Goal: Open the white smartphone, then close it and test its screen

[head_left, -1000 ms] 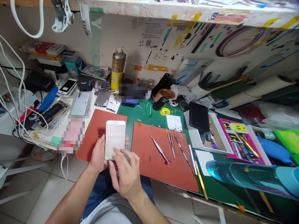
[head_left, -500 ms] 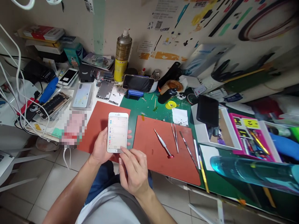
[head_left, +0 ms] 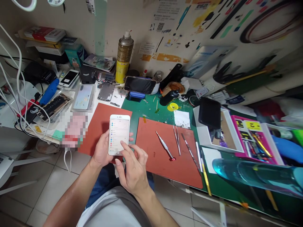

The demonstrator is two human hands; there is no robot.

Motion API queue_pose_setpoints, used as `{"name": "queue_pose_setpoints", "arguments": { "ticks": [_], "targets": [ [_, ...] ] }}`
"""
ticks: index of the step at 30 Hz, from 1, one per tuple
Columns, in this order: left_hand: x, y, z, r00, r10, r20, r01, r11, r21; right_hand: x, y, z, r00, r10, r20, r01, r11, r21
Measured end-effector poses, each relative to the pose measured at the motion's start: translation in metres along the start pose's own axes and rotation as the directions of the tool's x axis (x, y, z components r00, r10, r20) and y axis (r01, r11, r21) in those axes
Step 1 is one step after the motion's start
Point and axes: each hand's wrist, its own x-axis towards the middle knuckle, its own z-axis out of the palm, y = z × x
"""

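A white smartphone (head_left: 119,134) with a lit screen showing a settings-like list is held upright over the near edge of the bench. My left hand (head_left: 101,149) wraps round it from the left and behind, its fingertips showing past the right edge. In front of the screen is my right hand (head_left: 133,167), fingers apart, with the index fingertip at the lower part of the list. Nothing is gripped in that hand. To its right, on a red-brown mat (head_left: 151,135), lie a screwdriver (head_left: 165,146), tweezers (head_left: 176,140) and a thin metal pick (head_left: 190,151).
Opened phones and a pale phone (head_left: 83,97) lie at the left, near white cables (head_left: 20,78). Behind stand a spray can (head_left: 124,56) and a dark phone on a stand (head_left: 139,85). At the right are a white box (head_left: 199,126), a pink box (head_left: 236,121) and a blue-green bottle (head_left: 255,173).
My right index finger has moved up from the phone's bottom edge onto the list, and the right thumb has spread away. The left hand and phone stay nearly still.
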Motion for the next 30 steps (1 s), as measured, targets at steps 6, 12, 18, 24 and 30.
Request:
{"name": "queue_pose_setpoints", "arguments": {
  "ticks": [6,12,18,24,30],
  "targets": [
    [0.0,0.0,0.0,1.0,0.016,0.009,-0.016,1.0,0.012,-0.007,0.009,-0.003,0.983,-0.029,-0.181,0.034,0.999,0.027],
    [0.0,0.0,-0.001,1.0,0.006,0.003,-0.006,1.0,0.004,-0.007,0.011,-0.005,0.983,-0.041,-0.177,0.05,0.998,0.047],
    [0.001,-0.001,0.0,1.0,0.021,-0.011,-0.021,1.0,0.009,-0.003,0.004,-0.005,0.993,-0.096,-0.076,0.103,0.99,0.098],
    [-0.002,0.001,0.002,0.999,-0.037,-0.019,0.037,0.999,-0.005,0.003,-0.013,0.004,0.98,-0.166,0.109,0.16,0.985,0.058],
    [-0.001,-0.001,0.0,1.0,0.023,-0.018,-0.024,1.0,-0.013,-0.003,-0.006,0.005,0.994,-0.085,-0.065,0.087,0.996,0.033]
  ]
}}
